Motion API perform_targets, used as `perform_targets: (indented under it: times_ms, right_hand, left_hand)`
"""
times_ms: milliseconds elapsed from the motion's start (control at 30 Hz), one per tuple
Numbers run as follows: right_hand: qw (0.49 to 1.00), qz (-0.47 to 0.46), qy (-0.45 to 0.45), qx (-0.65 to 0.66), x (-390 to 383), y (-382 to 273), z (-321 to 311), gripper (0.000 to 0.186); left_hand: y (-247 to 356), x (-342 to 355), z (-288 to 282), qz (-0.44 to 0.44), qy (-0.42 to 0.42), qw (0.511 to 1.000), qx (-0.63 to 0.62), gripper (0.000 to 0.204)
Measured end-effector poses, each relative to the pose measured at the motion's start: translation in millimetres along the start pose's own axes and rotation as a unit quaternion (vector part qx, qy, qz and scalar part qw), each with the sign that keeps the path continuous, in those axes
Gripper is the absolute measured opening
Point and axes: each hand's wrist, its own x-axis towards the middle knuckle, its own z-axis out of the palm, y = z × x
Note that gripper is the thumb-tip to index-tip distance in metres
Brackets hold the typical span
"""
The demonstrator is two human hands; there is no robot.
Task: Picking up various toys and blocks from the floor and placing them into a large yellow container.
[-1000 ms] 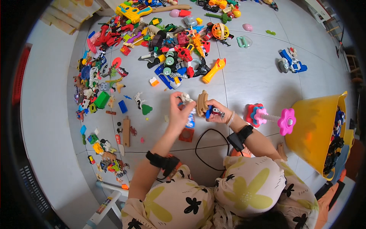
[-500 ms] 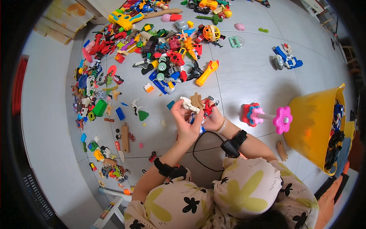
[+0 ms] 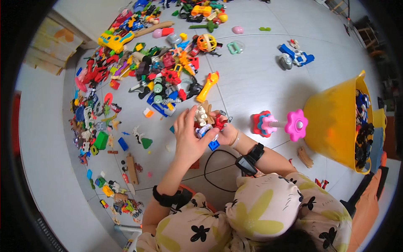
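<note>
My left hand (image 3: 186, 135) curls around a white toy figure (image 3: 201, 115), its thumb reaching across to a blue-and-white toy (image 3: 203, 130). Facing it, my right hand (image 3: 228, 132) cups a bundle of small toys, with a red toy figure (image 3: 219, 122) at its fingers. A tan wooden piece (image 3: 208, 110) stands up between the two hands. Below them a blue block (image 3: 213, 145) pokes out. Parts of the bundle are hidden by my fingers.
A toy heap (image 3: 168, 71) spreads ahead and along the left wall. At right stand a pink flower stacking toy (image 3: 296, 125) and a yellow tub (image 3: 331, 122) with dark toys inside. A wooden track piece (image 3: 305, 157) lies near my right forearm; a black cable (image 3: 205, 170) loops below my hands.
The white figure has come down among the other toys in my hands and is turned more upright. The blue block shows more below. The whole view has shifted, moving the floor things leftward.
</note>
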Motion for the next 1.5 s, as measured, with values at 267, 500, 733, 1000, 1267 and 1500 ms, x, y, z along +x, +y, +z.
perform_targets:
  times_ms: [267, 500, 733, 1000, 1267, 1500]
  right_hand:
    - [0.992, 0.013, -0.032, -0.124, 0.5, -24.0, 34.5, 0.077]
    - [0.975, 0.041, -0.218, -0.016, -2.5, -44.5, 87.1, 0.050]
    - [0.917, -0.067, -0.113, -0.376, 1.8, -62.1, 122.1, 0.050]
    - [0.915, -0.076, -0.078, -0.388, -7.7, -60.2, 124.3, 0.045]
    - [0.902, -0.290, -0.159, -0.279, -64.3, -115.0, 183.0, 0.058]
    - [0.918, -0.292, -0.161, -0.213, -234.8, -207.2, 224.6, 0.062]
  left_hand:
    - [20.5, 15.8, -16.9, 0.026, -0.010, 0.999, 0.026, 0.064]
    - [25.5, 16.0, -49.7, 0.054, -0.011, 0.991, -0.118, 0.066]
    - [30.2, 24.8, -45.6, 0.170, -0.013, 0.980, -0.099, 0.059]
    - [14.4, 9.8, -45.6, 0.075, 0.009, 0.981, -0.181, 0.058]
    - [-13.4, 9.6, -51.5, -0.010, -0.021, 0.990, -0.142, 0.045]
    - [-104.7, -12.2, -49.1, -0.084, -0.016, 0.993, -0.085, 0.043]
